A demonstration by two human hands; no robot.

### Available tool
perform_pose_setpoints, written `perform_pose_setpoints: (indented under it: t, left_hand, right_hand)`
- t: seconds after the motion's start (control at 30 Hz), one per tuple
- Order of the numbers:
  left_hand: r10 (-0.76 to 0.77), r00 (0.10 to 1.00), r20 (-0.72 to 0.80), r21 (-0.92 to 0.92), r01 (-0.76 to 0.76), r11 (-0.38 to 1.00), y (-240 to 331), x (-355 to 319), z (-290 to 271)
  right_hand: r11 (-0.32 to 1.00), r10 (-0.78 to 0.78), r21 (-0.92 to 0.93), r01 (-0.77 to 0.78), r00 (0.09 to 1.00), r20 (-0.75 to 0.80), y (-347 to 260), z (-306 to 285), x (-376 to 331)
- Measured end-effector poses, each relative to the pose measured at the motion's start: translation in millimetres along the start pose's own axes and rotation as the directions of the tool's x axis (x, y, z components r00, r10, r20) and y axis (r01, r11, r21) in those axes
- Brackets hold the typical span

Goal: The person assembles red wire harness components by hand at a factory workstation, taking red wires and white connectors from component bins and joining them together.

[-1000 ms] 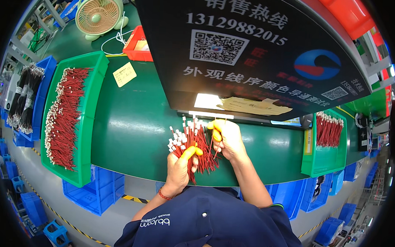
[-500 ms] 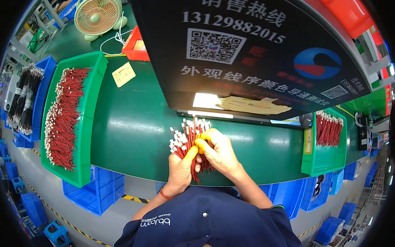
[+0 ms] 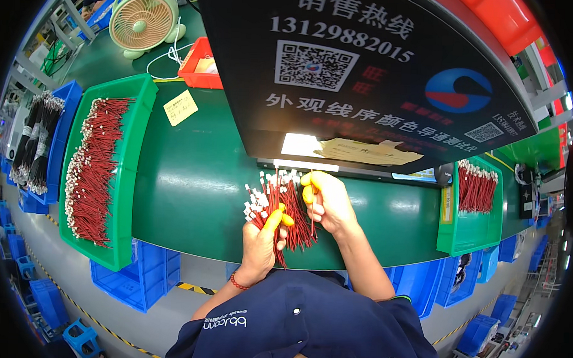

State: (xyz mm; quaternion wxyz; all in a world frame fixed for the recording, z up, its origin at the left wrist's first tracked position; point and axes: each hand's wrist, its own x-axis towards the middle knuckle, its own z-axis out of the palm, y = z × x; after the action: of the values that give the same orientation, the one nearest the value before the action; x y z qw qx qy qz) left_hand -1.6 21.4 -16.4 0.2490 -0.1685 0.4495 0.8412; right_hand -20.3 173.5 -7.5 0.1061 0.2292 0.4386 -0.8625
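Fanning upward from the left hand (image 3: 261, 242), the red wire bundle (image 3: 279, 207) sits clenched in its grip; the right hand (image 3: 329, 202), just beside, pinches one wire above the green worktop (image 3: 191, 194).

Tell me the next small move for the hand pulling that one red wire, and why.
Probably draw the single wire clear of the bundle and toward the green tray on the right. The right hand pinches one wire apart from the fanned bundle gripped by the left hand, and that tray already holds matching red wires.
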Motion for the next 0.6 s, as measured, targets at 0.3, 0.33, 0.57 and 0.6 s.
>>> perform_pose_setpoints:
  t: [0.3, 0.33, 0.57, 0.6]
  left_hand:
    - [0.015, 1.0, 0.003, 0.01, -0.015, 1.0, -3, 0, 3]
    - [0.015, 1.0, 0.005, 0.01, -0.015, 1.0, -2, 0, 3]
    - [0.034, 0.999, 0.004, 0.041, -0.034, 0.999, -4, -1, 5]
    - [0.052, 0.999, -0.01, 0.039, -0.051, 0.998, -4, -1, 6]
  right_hand:
    - [0.819, -0.317, -0.509, 0.263, 0.948, -0.02, 12, 18, -13]
    - [0.829, -0.247, -0.526, 0.189, 0.968, -0.041, 6, 16, -14]
    - [0.884, -0.212, -0.407, 0.232, 0.973, 0.094, 17, 20, -18]
    - [0.885, -0.199, -0.41, 0.221, 0.975, 0.096, 18, 21, -18]
